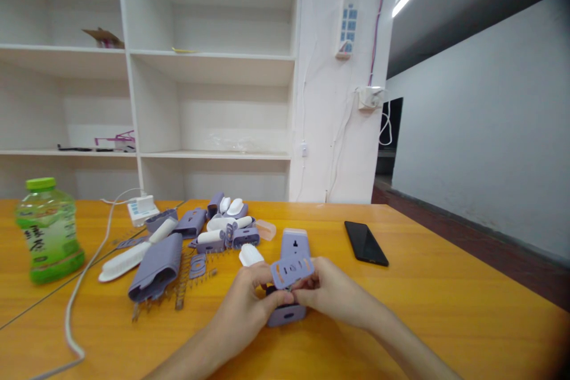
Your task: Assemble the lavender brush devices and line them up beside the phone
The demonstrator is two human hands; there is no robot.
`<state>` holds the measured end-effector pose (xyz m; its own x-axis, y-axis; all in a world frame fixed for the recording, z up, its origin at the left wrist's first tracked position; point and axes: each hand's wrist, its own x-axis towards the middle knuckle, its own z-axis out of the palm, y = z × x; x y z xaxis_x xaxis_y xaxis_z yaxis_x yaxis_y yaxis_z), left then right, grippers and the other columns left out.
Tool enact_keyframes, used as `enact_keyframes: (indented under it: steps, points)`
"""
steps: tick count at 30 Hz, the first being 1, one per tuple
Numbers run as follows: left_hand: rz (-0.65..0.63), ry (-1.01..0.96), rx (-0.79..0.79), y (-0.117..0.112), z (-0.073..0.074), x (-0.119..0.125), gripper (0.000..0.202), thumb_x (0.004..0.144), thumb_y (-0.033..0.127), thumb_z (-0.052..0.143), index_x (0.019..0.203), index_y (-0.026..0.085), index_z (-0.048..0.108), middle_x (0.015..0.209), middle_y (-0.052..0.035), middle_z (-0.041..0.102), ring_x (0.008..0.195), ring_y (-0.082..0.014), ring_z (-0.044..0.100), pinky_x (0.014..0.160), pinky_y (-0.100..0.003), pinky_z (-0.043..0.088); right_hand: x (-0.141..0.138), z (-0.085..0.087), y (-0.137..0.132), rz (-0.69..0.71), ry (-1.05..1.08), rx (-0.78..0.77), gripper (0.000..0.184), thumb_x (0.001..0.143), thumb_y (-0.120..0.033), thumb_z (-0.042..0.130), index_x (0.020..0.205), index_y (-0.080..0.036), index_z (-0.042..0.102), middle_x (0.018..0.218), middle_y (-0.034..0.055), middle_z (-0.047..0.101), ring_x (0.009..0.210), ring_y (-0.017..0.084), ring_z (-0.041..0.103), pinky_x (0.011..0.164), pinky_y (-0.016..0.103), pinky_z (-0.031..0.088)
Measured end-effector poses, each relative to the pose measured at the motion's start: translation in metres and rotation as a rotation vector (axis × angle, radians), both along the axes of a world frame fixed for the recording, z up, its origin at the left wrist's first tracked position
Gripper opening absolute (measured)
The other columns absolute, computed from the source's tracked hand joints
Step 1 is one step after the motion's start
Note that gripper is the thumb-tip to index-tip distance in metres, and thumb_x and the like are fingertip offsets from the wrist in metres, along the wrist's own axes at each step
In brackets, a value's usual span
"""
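Between my hands a purple slotted plate [291, 272] is tilted above an open purple plastic housing [287, 316] on the table. My left hand [247, 306] has its fingers at the plate's left edge, with the thumb reaching over the housing. From the other side, my right hand [336, 294] pinches near the plate's right edge, its fingertips meeting the left thumb. What lies between the fingertips is too small to make out. Just behind the plate lies a purple case [294, 242] with a keyhole-shaped slot. A white brush-like piece [250, 254] lies beyond my left hand.
Left of my hands are purple shells [158, 267], white handles [127, 260], springs [181, 288] and purple rings [198, 266]. A black phone [366, 243] lies to the right. A green bottle [48, 231], a white cable [73, 309] and a power strip [142, 209] are at the left.
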<state>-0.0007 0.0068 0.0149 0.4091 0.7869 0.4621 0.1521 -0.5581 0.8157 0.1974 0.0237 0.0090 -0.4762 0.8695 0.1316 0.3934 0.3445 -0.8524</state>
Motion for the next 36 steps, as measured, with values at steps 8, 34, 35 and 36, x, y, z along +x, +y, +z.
enact_keyframes:
  steps: [8, 34, 35, 36]
  points:
    - [0.025, 0.041, 0.004, -0.001, 0.001, -0.001, 0.016, 0.083, 0.019, 0.074, 0.096, 0.026, 0.080, 0.101, 0.0007, 0.078, 0.096, -0.0226, 0.068, 0.090, -0.031, 0.050, -0.002, 0.002, -0.003, 0.007, 0.054, -0.008, 0.008, 0.076, -0.017, 0.060, 0.070, -0.015, 0.064, 0.060, -0.0057, 0.050, 0.053, 0.008, 0.040, 0.048, 0.018, 0.028]
    - [0.205, 0.114, 0.119, -0.005, -0.008, -0.009, 0.019, 0.086, 0.038, 0.072, 0.098, 0.025, 0.075, 0.103, -0.0030, 0.075, 0.097, -0.0227, 0.065, 0.089, -0.032, 0.050, -0.003, -0.002, -0.007, -0.113, -0.077, 0.209, 0.012, 0.081, -0.021, 0.064, 0.072, -0.015, 0.071, 0.068, -0.0021, 0.059, 0.059, 0.010, 0.050, 0.050, 0.020, 0.032]
    - [0.195, 0.120, 0.112, -0.005, -0.007, -0.010, 0.020, 0.086, 0.038, 0.072, 0.100, 0.025, 0.075, 0.103, -0.0028, 0.075, 0.096, -0.0223, 0.065, 0.089, -0.032, 0.049, -0.003, -0.003, -0.006, -0.125, -0.068, 0.220, 0.009, 0.079, -0.020, 0.065, 0.074, -0.016, 0.071, 0.069, -0.0018, 0.060, 0.060, 0.010, 0.051, 0.051, 0.020, 0.033]
    - [0.187, 0.126, 0.105, -0.006, -0.006, -0.010, 0.021, 0.087, 0.039, 0.071, 0.102, 0.025, 0.075, 0.103, -0.0027, 0.074, 0.096, -0.0219, 0.065, 0.090, -0.032, 0.049, -0.002, -0.004, -0.005, -0.132, -0.060, 0.225, 0.007, 0.078, -0.019, 0.066, 0.075, -0.016, 0.072, 0.069, -0.0016, 0.061, 0.061, 0.011, 0.053, 0.052, 0.020, 0.034]
